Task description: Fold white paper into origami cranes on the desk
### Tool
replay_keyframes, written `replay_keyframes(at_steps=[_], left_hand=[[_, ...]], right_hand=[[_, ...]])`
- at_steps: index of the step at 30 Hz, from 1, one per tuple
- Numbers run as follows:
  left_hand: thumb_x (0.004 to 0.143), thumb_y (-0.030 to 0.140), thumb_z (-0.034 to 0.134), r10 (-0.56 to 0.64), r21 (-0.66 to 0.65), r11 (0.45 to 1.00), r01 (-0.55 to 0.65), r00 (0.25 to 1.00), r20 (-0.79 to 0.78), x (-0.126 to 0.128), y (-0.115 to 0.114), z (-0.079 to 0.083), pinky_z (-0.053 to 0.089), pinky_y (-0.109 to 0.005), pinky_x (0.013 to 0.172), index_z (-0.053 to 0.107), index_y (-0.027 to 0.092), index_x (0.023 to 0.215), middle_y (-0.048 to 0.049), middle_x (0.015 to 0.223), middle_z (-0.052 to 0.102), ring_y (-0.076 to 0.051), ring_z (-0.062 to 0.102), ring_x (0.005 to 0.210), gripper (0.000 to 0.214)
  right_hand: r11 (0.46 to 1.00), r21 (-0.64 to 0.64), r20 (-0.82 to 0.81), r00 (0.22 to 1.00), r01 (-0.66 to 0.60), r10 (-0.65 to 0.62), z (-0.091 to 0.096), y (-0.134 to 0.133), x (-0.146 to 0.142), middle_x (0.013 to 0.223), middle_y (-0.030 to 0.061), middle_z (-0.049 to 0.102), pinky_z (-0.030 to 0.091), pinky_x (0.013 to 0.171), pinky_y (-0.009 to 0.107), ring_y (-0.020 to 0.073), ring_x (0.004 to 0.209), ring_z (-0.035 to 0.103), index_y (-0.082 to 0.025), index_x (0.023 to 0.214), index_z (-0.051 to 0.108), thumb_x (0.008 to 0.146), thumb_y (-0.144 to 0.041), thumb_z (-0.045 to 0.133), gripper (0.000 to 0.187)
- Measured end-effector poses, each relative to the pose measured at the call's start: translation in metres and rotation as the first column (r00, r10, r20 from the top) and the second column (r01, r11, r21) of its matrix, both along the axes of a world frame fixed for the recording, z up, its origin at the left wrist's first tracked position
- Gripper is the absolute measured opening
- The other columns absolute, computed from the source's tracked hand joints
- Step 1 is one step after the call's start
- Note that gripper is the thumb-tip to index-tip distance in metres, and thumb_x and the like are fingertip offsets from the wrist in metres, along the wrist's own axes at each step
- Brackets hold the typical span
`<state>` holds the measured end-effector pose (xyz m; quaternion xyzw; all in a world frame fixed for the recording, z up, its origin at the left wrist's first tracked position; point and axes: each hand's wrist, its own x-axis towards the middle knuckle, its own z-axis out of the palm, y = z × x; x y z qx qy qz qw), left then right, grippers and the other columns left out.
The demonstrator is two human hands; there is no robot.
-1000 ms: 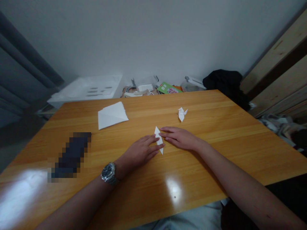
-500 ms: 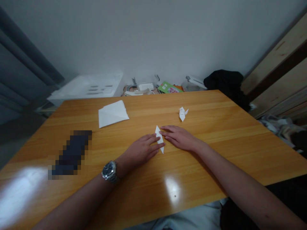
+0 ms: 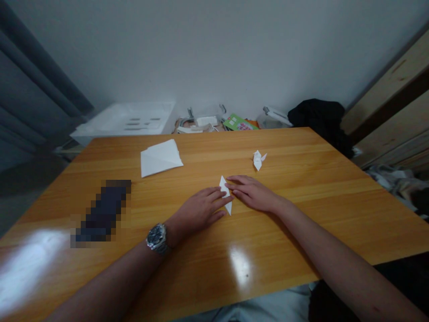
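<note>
A narrow folded white paper piece (image 3: 225, 190) lies on the wooden table (image 3: 301, 210) near its middle. My left hand (image 3: 199, 211), with a wristwatch (image 3: 156, 237) on the wrist, lies flat with its fingers stretched over the paper's left side. My right hand (image 3: 253, 194) rests flat too, its fingertips pressing the paper's right edge. Most of the paper is hidden under the fingers; only its two pointed ends show.
A small finished origami figure (image 3: 258, 159) stands further back on the right. A folded white sheet (image 3: 160, 157) lies at the back left. A dark pixelated object (image 3: 102, 212) lies at the left. Clutter, a white box (image 3: 127, 123) and dark cloth (image 3: 318, 116) sit beyond the table's far edge.
My left fingers have slid slightly further over the paper toward my right hand. The view has shifted a little; nothing else on the table moved.
</note>
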<state>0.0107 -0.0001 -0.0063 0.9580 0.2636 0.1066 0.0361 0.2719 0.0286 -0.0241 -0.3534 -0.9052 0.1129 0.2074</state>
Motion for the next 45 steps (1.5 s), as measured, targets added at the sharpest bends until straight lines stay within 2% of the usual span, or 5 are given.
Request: replay_keyframes(at_steps=[9, 14, 19, 31, 45], left_hand=[[0.105, 0.041, 0.043, 0.121, -0.002, 0.993, -0.121, 0.993, 0.000, -0.007, 0.004, 0.005, 0.033, -0.051, 0.120, 0.065, 0.021, 0.130, -0.0081, 0.141, 0.062, -0.028, 0.053, 0.135, 0.039], [0.104, 0.038, 0.048, 0.166, 0.014, 0.986, -0.167, 0.986, 0.028, -0.012, 0.008, 0.002, 0.037, -0.049, 0.119, 0.059, 0.018, 0.137, -0.0099, 0.141, 0.062, -0.027, 0.054, 0.135, 0.040], [0.103, 0.036, 0.050, 0.218, 0.015, 0.975, -0.220, 0.973, 0.071, -0.013, 0.009, -0.003, 0.046, -0.049, 0.110, 0.064, 0.021, 0.133, -0.0106, 0.138, 0.063, -0.028, 0.060, 0.123, 0.037], [0.102, 0.034, 0.052, 0.232, -0.053, 0.973, -0.226, 0.952, 0.200, -0.007, 0.010, -0.008, 0.051, -0.045, 0.105, 0.067, 0.018, 0.126, -0.0103, 0.128, 0.068, -0.025, 0.063, 0.117, 0.032], [0.102, 0.029, 0.053, 0.242, -0.097, 0.969, -0.226, 0.943, 0.227, 0.000, 0.015, -0.007, 0.053, -0.039, 0.094, 0.071, 0.020, 0.115, -0.0079, 0.115, 0.071, -0.023, 0.065, 0.105, 0.024]], right_hand=[[0.996, 0.069, -0.005, 0.999, -0.049, 0.050, 0.012, -0.002, 0.003, 0.141, 0.0150, 0.060, 0.047, 0.110, 0.049, 0.0275, 0.130, 0.056, -0.021, 0.122, 0.073, 0.102, -0.030, 0.054, 0.029], [0.993, 0.079, -0.001, 0.996, -0.092, 0.092, 0.017, -0.005, 0.000, 0.139, 0.0141, 0.062, 0.047, 0.109, 0.048, 0.0272, 0.129, 0.056, -0.021, 0.121, 0.073, 0.100, -0.032, 0.058, 0.028], [0.996, 0.037, -0.011, 0.996, -0.084, 0.084, 0.014, -0.005, -0.002, 0.137, 0.0142, 0.064, 0.047, 0.109, 0.046, 0.0263, 0.127, 0.059, -0.020, 0.120, 0.073, 0.101, -0.031, 0.056, 0.028], [0.999, -0.023, -0.116, 0.993, -0.038, 0.035, 0.014, -0.005, -0.012, 0.119, 0.0107, 0.071, 0.053, 0.097, 0.041, 0.0229, 0.111, 0.065, -0.022, 0.116, 0.071, 0.100, -0.028, 0.057, 0.022], [0.999, -0.018, -0.243, 0.970, -0.037, 0.032, -0.005, 0.002, -0.023, 0.106, 0.0072, 0.072, 0.052, 0.088, 0.037, 0.0208, 0.100, 0.064, -0.022, 0.098, 0.074, 0.097, -0.023, 0.063, 0.011]])
